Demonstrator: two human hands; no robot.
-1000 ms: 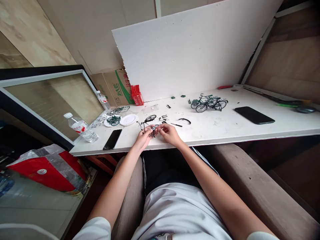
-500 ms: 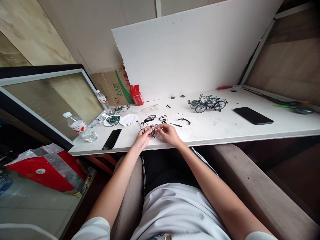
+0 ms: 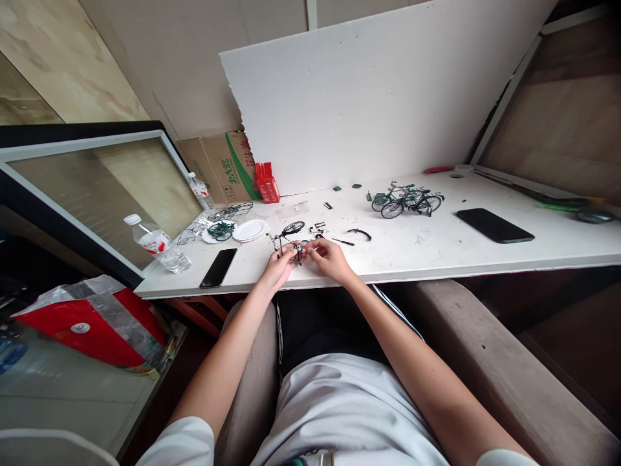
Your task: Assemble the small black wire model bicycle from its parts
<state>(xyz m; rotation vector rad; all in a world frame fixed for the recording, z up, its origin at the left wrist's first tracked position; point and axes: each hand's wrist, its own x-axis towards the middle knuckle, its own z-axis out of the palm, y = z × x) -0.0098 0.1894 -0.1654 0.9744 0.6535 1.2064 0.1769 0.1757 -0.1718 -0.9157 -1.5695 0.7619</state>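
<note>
Near the front edge of the table, my left hand [image 3: 280,265] is closed on a small black model bicycle [image 3: 277,242], tilted with one wheel [image 3: 294,228] toward the back. My right hand [image 3: 328,259] is closed at the bicycle's right side, thumb and fingertips pinched by its other wheel and crank. Whether those fingertips grip the bicycle itself or a tiny part on it is too small to make out. Just behind the hands lie several small black parts [image 3: 317,226], a thin black stick-like tool [image 3: 343,242] and a curved black strip [image 3: 359,233].
Assembled model bicycles [image 3: 410,199] stand back right, beside a black phone [image 3: 495,224]. Another phone [image 3: 218,268], a water bottle [image 3: 158,244] and white plates [image 3: 250,230], one with green parts [image 3: 221,231], lie left. A red box [image 3: 267,183] stands behind, before a leaning white board [image 3: 369,97].
The view has shifted very slightly. Both hands stay at the bicycle in almost the same pose.
</note>
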